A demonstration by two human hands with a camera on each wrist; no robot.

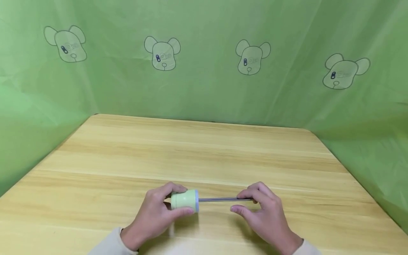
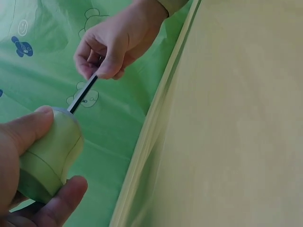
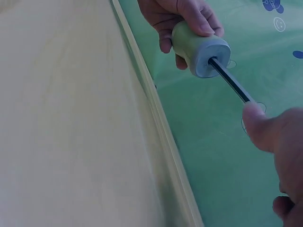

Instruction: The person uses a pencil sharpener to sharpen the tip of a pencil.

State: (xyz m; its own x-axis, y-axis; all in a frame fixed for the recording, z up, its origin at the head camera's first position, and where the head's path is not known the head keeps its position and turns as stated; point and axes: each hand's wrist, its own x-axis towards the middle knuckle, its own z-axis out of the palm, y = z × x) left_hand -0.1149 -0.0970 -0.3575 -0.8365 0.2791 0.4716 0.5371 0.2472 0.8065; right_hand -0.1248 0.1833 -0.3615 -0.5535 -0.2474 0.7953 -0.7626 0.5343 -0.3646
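Observation:
My left hand (image 1: 156, 210) grips a pale green pencil sharpener (image 1: 185, 200) lying sideways, thumb on the near side and fingers over the far side. A light blue face (image 3: 215, 53) on the sharpener points to the right hand. Into the hole in that face runs a dark pencil with silvery stripes (image 1: 216, 199); its tip is hidden inside. My right hand (image 1: 267, 209) holds the pencil's outer part. In the left wrist view, thumb and fingers pinch the pencil (image 2: 83, 94). Both hands are held above the near part of the table.
The wood-grain table (image 1: 204, 152) stretches away beyond both hands. Green sheeting (image 1: 207, 92) printed with cartoon bear heads hangs behind the table and along both sides.

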